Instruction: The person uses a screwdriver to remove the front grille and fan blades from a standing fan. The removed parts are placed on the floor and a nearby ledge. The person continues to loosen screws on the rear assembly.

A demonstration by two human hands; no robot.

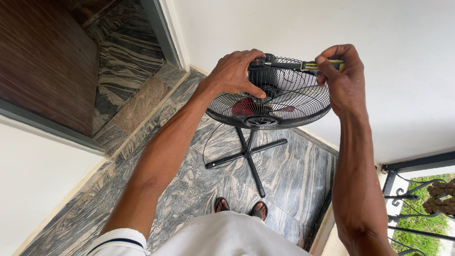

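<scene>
Observed, largest first. White wall [294, 28] fills the upper right. Grey veined stone floor [294, 175] runs below me, with a dark wooden door [42, 57] set in the recess at upper left. At the lower right edge, a black iron railing [407, 199] with grass beyond it.

Pedestal fan [270, 102] stands on the floor near the wall, tilted so its black wire grille faces up toward me. Red blades [244, 108] show through the wires. Its cross-shaped black base [246, 154] lies directly beneath the head; a thin cable loops down beside the base. My sandalled feet [239, 207] stand just short of the nearest base leg.

Left hand [234, 73] rests on the top rear of the fan head, fingers [253, 90] spread and curled over the grille and motor housing, gripping it. This hand hides part of the housing.

Right hand [343, 78] is closed around the yellow-and-black handle of a screwdriver [303, 65]. The shaft lies roughly level, its tip at the dark fitting on the upper rim of the grille, just beside my left fingertips.
</scene>
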